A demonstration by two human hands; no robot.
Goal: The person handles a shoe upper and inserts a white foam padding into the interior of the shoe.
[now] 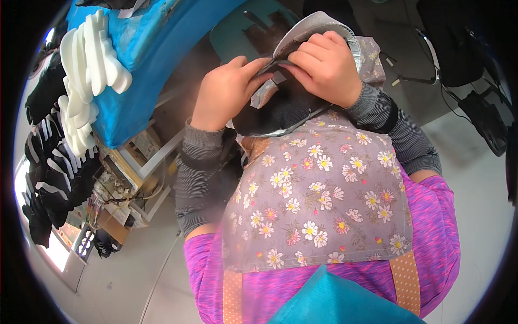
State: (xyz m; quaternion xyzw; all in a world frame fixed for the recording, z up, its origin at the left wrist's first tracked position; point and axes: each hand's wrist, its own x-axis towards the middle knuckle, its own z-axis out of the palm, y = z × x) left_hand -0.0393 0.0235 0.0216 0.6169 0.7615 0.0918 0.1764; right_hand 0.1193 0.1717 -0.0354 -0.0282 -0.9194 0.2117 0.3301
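Note:
A black and grey sewn piece (313,24), perhaps a shoe upper, is held up in front of my lap. Its grey part curves upward at the far side, and its black part droops over the floral apron (318,200). My left hand (222,90) pinches the dark edge between thumb and fingers. Close beside it, my right hand (330,69) grips the same edge, its fingers curled over. The two grips are a short gap apart along that edge. Much of the piece behind my right hand is hidden.
White sole-shaped pieces (93,59) are heaped on a blue-covered table (127,116) at left. Beyond it hang several black pieces with white strips (51,189). A wooden-edged stand (123,167) is below the table. A black chair (450,48) stands at far right.

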